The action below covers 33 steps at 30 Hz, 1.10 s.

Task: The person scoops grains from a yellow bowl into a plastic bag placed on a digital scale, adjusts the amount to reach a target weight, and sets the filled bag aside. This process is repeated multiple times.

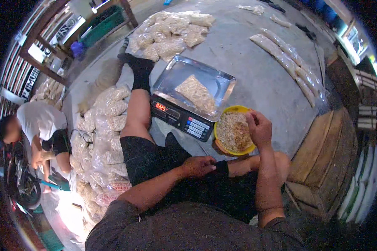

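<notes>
My right hand (pixel 259 127) is closed, fingertips pinched over the yellow bowl (pixel 231 129) of pale flakes or grains; what it holds is hidden. My left hand (pixel 199 166) rests on my crossed leg by a black sock, fingers loosely extended and holding nothing visible. Ahead of me, a black digital scale (pixel 180 119) with a lit red display carries a steel tray (pixel 213 83), on which lies one clear bag (pixel 195 94) of the pale contents.
Filled bags lie beside my left leg (pixel 104 125) and in a back pile (pixel 171 33). A co-worker (pixel 42 121) bends at far left near a motorbike (pixel 23 180). A tan animal (pixel 98 83) lies behind my foot. Long plastic rolls (pixel 289 62) and a wooden box (pixel 316 159) are right.
</notes>
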Available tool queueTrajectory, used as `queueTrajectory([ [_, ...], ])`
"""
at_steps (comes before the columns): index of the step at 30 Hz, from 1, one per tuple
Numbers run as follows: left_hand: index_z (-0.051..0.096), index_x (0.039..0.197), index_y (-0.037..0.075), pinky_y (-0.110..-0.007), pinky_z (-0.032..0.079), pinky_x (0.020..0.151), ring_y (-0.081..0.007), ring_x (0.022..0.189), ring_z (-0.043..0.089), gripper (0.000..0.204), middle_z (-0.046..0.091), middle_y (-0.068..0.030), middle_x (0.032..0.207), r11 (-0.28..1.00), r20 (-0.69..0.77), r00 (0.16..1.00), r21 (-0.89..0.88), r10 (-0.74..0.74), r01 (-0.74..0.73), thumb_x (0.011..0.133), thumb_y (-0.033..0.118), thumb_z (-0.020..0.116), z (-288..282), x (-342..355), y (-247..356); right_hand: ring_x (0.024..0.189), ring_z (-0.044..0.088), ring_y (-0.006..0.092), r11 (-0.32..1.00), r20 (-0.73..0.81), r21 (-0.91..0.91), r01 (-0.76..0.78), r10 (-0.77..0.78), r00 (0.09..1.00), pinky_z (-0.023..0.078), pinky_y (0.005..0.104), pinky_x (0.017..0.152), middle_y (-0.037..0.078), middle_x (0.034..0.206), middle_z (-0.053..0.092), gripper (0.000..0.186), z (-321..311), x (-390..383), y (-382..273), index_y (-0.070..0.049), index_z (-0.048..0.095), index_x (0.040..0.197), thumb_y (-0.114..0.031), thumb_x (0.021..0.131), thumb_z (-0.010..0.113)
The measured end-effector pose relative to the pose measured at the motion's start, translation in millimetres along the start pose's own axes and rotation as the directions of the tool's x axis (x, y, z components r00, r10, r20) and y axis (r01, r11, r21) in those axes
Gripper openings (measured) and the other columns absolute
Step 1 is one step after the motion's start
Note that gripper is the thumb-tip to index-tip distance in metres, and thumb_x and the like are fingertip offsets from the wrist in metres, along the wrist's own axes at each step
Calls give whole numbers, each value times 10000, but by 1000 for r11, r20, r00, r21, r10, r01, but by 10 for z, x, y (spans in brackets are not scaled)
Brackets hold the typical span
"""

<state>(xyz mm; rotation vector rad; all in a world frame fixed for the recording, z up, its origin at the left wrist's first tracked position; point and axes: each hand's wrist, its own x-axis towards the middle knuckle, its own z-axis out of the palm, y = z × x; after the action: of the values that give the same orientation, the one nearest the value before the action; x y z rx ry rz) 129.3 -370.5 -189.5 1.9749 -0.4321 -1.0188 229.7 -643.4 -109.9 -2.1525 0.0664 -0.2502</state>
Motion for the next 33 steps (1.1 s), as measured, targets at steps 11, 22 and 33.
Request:
queueTrajectory([
  [11,681,1063,105,-506,545,733,-396,853,686,263,710,-161,925,819,-266,860,513,435,-256,977,341,601,-343,166,1152,877,725,224,994,66,85,-74,68,995,570,342,807,134,979,745,293,-241,182,221,-23,722,1087,-270,930,723],
  [22,557,1254,89,-566,527,852,-453,983,663,384,681,-251,1045,883,203,942,340,268,-324,1005,382,555,396,-139,721,1106,640,397,862,266,-62,503,-471,841,506,454,984,222,1173,683,476,770,76,-108,37,686,1088,-358,841,782],
  [33,627,1146,59,-546,517,882,-449,1024,650,350,682,-227,1071,911,113,944,250,309,-329,970,362,612,174,-91,441,914,656,398,767,491,-459,449,-202,847,541,484,836,194,959,670,258,1087,308,-311,-6,673,864,-261,905,660],
])
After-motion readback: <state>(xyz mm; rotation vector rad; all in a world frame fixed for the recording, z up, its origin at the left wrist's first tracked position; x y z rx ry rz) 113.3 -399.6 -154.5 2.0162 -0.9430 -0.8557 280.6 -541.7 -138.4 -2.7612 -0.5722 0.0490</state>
